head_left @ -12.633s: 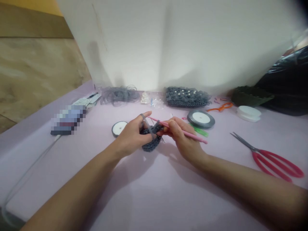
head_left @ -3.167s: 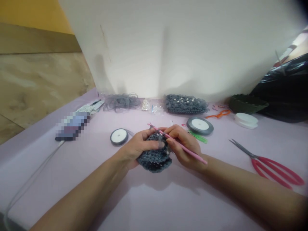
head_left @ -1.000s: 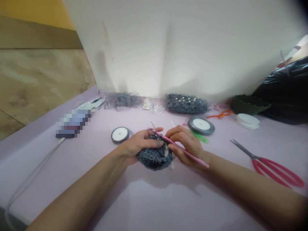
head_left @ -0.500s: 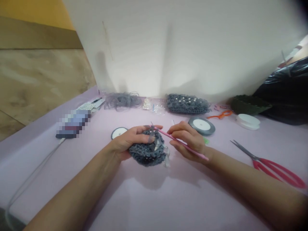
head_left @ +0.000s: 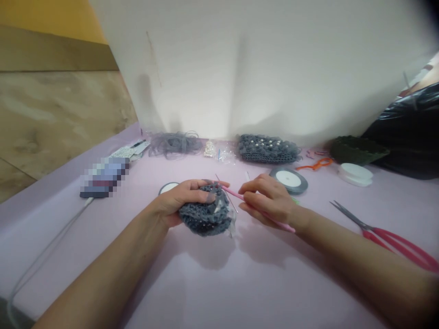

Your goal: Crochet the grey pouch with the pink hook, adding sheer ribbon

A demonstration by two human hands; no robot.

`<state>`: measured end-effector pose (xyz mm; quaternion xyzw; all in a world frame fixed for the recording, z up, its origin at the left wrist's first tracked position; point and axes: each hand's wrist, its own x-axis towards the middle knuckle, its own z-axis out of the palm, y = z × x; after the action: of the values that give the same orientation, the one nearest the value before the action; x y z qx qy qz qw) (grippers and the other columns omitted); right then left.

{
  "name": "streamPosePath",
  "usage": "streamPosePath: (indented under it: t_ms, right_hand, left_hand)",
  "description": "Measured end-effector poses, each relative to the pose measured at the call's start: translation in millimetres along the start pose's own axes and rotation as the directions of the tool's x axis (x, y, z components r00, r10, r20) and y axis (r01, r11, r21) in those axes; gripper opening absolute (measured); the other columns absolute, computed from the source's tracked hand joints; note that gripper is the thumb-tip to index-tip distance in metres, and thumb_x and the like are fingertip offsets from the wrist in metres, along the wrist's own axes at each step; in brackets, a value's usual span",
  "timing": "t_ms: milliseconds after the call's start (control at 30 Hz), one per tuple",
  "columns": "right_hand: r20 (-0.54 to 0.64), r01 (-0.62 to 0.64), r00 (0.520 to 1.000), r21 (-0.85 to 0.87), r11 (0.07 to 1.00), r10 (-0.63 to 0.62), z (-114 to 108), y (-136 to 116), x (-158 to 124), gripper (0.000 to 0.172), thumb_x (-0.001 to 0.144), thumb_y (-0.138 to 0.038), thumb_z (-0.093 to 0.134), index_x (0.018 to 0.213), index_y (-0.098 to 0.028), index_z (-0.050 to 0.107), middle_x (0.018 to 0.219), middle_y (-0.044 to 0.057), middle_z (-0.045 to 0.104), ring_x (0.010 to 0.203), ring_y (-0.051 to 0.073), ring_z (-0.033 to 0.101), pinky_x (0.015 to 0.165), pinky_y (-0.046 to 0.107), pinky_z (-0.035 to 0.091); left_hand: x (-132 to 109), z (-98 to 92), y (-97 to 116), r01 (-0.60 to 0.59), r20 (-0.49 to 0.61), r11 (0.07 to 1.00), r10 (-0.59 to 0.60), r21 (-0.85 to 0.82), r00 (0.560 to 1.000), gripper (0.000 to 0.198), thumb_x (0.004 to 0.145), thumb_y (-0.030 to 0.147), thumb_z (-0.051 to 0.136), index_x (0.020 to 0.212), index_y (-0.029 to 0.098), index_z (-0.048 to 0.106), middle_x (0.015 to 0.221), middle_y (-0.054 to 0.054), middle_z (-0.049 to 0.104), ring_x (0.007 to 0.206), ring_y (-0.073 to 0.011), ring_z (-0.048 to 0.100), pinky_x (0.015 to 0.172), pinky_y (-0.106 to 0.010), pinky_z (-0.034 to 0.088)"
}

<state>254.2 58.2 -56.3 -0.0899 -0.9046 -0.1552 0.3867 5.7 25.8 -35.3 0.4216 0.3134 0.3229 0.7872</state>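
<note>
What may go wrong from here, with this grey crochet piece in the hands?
The thin metal needle sticks out of the grey crochet piece, close to the left hand, so it might prick the fingers. The pink crochet hook, held in the right hand, might also catch the sheer ribbon at the piece's lower edge and pull it.

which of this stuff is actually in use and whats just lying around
In use:
left hand holding the grey crochet piece
right hand holding the pink crochet hook

Lying around:
red-handled scissors
grey ribbon spool
tangled grey ribbon
beaded grey crochet piece
white spool
</note>
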Motion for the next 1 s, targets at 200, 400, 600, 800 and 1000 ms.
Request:
streamPosePath:
  t_ms: [200, 400, 600, 800, 1000]
  right_hand:
    - [0.072, -0.010, 0.997, 0.069, 0.998, 0.005, -5, -1, 3, 0.006, 0.091, -0.020, 0.058, 0.087, -0.019, 0.055, 0.090, 0.009, 0.064, 0.071, 0.017, 0.049, 0.062, 0.032, 0.042]
    - [0.014, -0.046, 0.999, 0.156, 0.987, 0.045, -3, -6, 6, 0.003, 0.091, -0.018, 0.056, 0.089, -0.018, 0.053, 0.087, 0.009, 0.064, 0.070, 0.018, 0.050, 0.062, 0.033, 0.042]
    - [-0.047, -0.059, 0.997, 0.172, 0.983, 0.068, 7, -11, 3, 0.003, 0.093, -0.020, 0.053, 0.091, -0.018, 0.054, 0.084, 0.009, 0.065, 0.069, 0.018, 0.052, 0.061, 0.032, 0.043]
    - [-0.031, -0.045, 0.998, 0.100, 0.994, 0.049, 4, -9, 3, 0.004, 0.093, -0.021, 0.053, 0.090, -0.019, 0.053, 0.084, 0.008, 0.067, 0.069, 0.018, 0.052, 0.062, 0.033, 0.042]
    - [0.020, -0.033, 0.999, 0.086, 0.996, 0.031, -1, -4, 3, 0.004, 0.092, -0.021, 0.056, 0.088, -0.020, 0.054, 0.085, 0.007, 0.066, 0.070, 0.018, 0.051, 0.064, 0.033, 0.041]
  left_hand:
    - [-3, -11.2, 5, 0.044, 0.038, 0.998, -0.045, 0.042, 0.998, 0.050, 0.071, 0.018, 0.078, 0.119, 0.012, 0.068, 0.085, -0.008, 0.070, 0.072, -0.0147, 0.065, 0.070, -0.024, 0.051]
    - [0, -10.9, 2, 0.066, 0.023, 0.994, -0.068, 0.084, 0.997, 0.045, 0.068, 0.017, 0.079, 0.112, 0.011, 0.071, 0.083, -0.008, 0.071, 0.071, -0.0146, 0.066, 0.068, -0.023, 0.052]
    - [9, -2.2, -11, 0.104, 0.015, 0.992, -0.105, 0.078, 0.994, 0.042, 0.071, 0.015, 0.077, 0.113, 0.011, 0.070, 0.087, -0.011, 0.073, 0.075, -0.0173, 0.068, 0.074, -0.028, 0.054]
    - [4, -1.0, -4, 0.074, 0.006, 0.996, -0.075, 0.046, 0.997, 0.056, 0.071, 0.011, 0.076, 0.125, 0.016, 0.063, 0.089, -0.007, 0.073, 0.077, -0.0160, 0.068, 0.075, -0.027, 0.052]
    - [0, -8.1, 0, 0.045, 0.027, 0.998, -0.046, 0.043, 0.999, 0.051, 0.069, 0.014, 0.078, 0.120, 0.014, 0.067, 0.088, -0.008, 0.073, 0.076, -0.0164, 0.068, 0.073, -0.026, 0.052]
